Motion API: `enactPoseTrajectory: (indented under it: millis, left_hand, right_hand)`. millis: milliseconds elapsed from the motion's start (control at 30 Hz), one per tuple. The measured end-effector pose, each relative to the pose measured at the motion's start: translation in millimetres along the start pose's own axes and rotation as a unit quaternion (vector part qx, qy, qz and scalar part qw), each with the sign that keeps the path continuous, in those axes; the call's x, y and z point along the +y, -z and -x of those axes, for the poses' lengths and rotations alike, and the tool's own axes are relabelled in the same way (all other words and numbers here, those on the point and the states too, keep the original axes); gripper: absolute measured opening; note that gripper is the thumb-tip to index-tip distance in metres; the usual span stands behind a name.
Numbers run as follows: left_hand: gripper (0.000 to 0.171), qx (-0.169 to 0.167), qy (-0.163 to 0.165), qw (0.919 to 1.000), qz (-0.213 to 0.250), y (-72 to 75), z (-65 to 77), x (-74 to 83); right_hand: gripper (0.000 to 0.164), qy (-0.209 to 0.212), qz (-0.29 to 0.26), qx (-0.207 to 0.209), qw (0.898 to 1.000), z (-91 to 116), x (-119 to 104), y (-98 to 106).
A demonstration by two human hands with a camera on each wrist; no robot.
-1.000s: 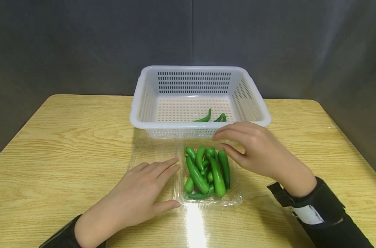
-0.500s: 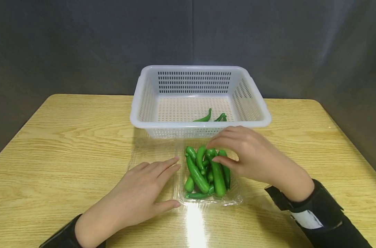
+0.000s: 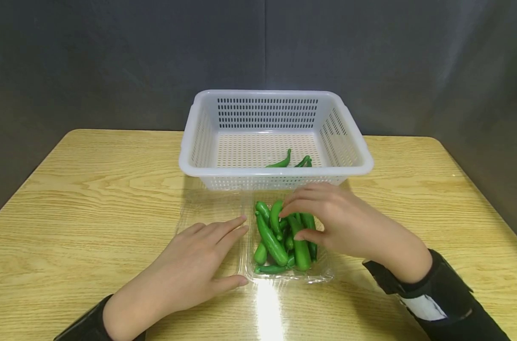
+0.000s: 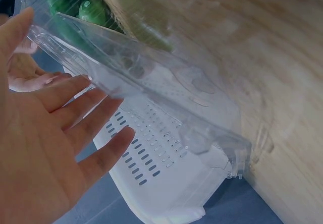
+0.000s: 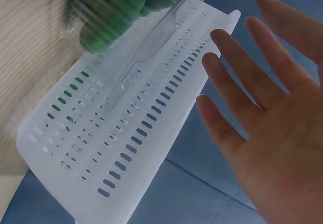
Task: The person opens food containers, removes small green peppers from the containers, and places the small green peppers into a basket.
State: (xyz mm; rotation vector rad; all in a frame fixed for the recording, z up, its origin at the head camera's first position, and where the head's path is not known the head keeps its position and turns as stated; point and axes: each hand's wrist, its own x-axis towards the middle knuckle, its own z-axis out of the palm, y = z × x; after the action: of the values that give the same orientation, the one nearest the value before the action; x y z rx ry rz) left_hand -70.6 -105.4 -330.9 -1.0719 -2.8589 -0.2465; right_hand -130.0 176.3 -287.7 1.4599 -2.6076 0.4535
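Observation:
In the head view, a hinged clear plastic box (image 3: 325,274) lies open on the table. Several smooth, cucumber-like green vegetables (image 3: 271,244) are heaped in its right half. My left hand (image 3: 190,267) lies over the lid half (image 3: 211,201), fingers extended toward the hinge. The left wrist view shows its fingertips against the clear plastic. Above the heap is my right hand (image 3: 326,213), fingers loosely bent and thumb apart, hiding some vegetables. In the right wrist view that hand (image 5: 272,103) holds nothing, and its fingers are spread beside the box edge.
Behind the box stands a white slotted basket (image 3: 275,171). A few green vegetables (image 3: 280,163) lie inside it, partly hidden by the front wall. Dark grey panels (image 3: 126,61) rise behind and beside the wooden table (image 3: 92,189).
My right hand has moved left and toward me, from beside the basket's front wall to over the heap. One long vegetable under it has shifted slightly. My left hand stays put.

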Motion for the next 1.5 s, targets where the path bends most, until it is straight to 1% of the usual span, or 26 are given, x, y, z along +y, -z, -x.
enactPoseTrajectory:
  millis: [233, 400, 700, 933, 1333, 1500]
  left_hand:
    - [0.083, 0.001, 0.001, 1.0, 0.002, -0.2, 0.3, 0.0]
    - [0.083, 0.001, 0.003, 1.0, 0.003, -0.3, 0.4, 0.1]
    - [0.083, -0.001, 0.005, 1.0, 0.005, -0.5, 1.0, 0.7]
    - [0.083, 0.002, 0.0, 1.0, 0.001, -0.4, 1.2, 0.8]
    - [0.083, 0.004, -0.004, 1.0, -0.002, -0.7, 0.5, -0.4]
    - [0.083, 0.004, -0.003, 1.0, 0.0, -1.1, 0.5, -0.4]
  right_hand:
    - [0.046, -0.007, 0.005, -0.024, 1.0, -0.1, -4.8, -0.8]
    - [0.048, -0.013, 0.003, -0.036, 0.999, -0.5, -6.9, -1.1]
    - [0.047, -0.014, -0.012, -0.043, 0.999, -0.1, -8.9, -4.5]
    - [0.047, -0.011, -0.008, -0.05, 0.999, -0.6, -8.6, -6.1]
    - [0.051, -0.022, 0.006, -0.07, 0.997, -0.5, -6.4, -8.7]
    - [0.052, -0.02, 0.002, -0.07, 0.997, -1.0, -6.2, -11.0]
